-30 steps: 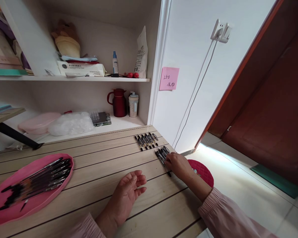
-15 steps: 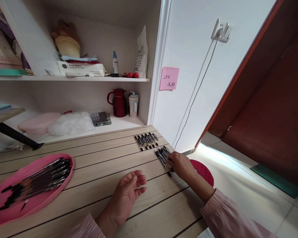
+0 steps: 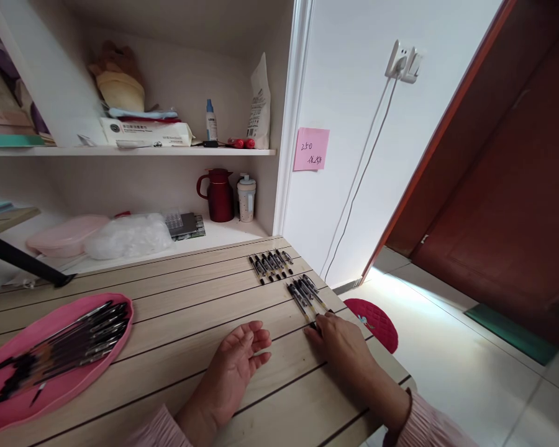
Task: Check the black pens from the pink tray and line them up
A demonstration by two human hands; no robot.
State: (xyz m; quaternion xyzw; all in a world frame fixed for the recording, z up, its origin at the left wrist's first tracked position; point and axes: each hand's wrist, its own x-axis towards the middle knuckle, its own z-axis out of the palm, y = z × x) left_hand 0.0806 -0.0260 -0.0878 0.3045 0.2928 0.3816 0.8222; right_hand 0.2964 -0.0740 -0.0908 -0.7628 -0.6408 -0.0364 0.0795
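In the head view, apparently aligning the nearer row of gel pens (image 3: 299,295) on the planked table (image 3: 181,335), with right hand (image 3: 340,341) curled at their near ends, cannot tell whether pinching; with left hand (image 3: 233,365) loosely cupped, holding nothing. Probably calls next for light, even pressure.

The dark-lined wooden table (image 3: 181,310) bears a pink tray (image 3: 74,383) and two rows of black pens (image 3: 302,292).

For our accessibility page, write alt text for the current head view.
A person's right hand is at the near ends of a row of pens on a wooden table, while the half-open left hand holds nothing. A second row lies beyond, and a pink oval tray at left holds more pens. A red jug stands on a shelf behind.
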